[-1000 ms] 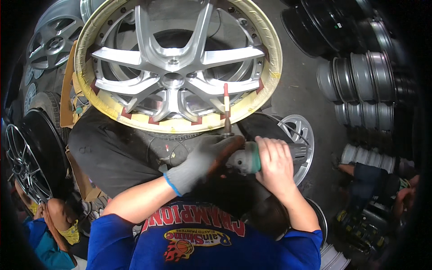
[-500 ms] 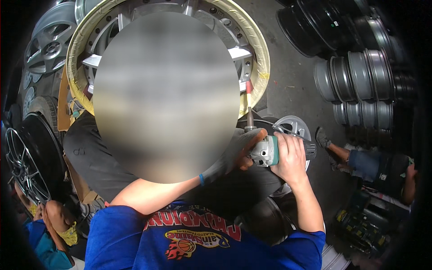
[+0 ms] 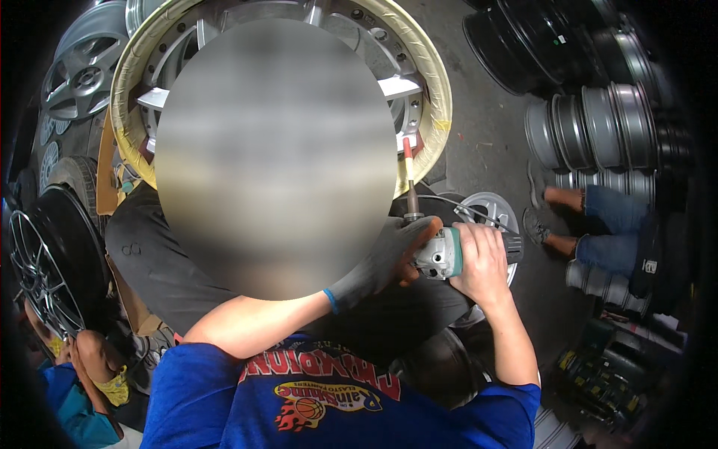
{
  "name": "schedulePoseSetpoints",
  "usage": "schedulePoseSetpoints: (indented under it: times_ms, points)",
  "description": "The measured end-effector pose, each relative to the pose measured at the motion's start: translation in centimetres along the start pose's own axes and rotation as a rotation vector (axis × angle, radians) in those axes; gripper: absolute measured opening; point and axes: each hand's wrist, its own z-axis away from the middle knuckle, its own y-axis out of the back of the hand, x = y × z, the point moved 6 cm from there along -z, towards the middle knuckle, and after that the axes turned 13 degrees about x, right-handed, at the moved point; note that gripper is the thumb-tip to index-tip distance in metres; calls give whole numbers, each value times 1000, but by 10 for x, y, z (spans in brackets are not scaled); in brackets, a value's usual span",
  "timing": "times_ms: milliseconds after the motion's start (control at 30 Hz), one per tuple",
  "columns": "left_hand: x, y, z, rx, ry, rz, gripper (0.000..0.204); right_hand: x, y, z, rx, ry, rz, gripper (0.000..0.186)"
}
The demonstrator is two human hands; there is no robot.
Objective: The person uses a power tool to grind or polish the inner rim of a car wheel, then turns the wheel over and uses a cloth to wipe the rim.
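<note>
From my remote feed, read as a clock face, I see the power tool [image 3: 443, 256] just off the centre toward four o'clock, its long dark body level and its teal collar next to the grey head. My bare right hand [image 3: 481, 258] is clenched round the body from the five o'clock side. My left hand [image 3: 389, 254], in a grey glove with orange fingers and a blue cuff [image 3: 331, 301], grasps the head from the eight o'clock side. A red-tipped shaft [image 3: 410, 179] rises from the head toward twelve, its tip overlapping a spoke end of the large wheel [image 3: 437, 120]; I cannot tell whether they touch. That wheel fills eleven to one o'clock, its rim wrapped in yellowish masking, its middle blurred from me. A cord [image 3: 470, 208] runs near a silver wheel [image 3: 493, 206] at three. Beyond, stacked rims [image 3: 606, 131] lie at two, and a bystander's legs [image 3: 609, 232] show at three. A black wheel [image 3: 45, 269] leans at nine, and a second person [image 3: 82, 393] sits at eight.
</note>
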Motion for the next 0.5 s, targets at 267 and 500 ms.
schedulePoseSetpoints:
  times_ms: [267, 500]
  points:
    - [10, 0, -12, -125, 82, -57, 52, 6, 1, 2, 15, -22, 45, 70]
    - [-12, -8, 3, -38, 693, 574, 27, 2, 3, -1, -8, -3, 25, 71]
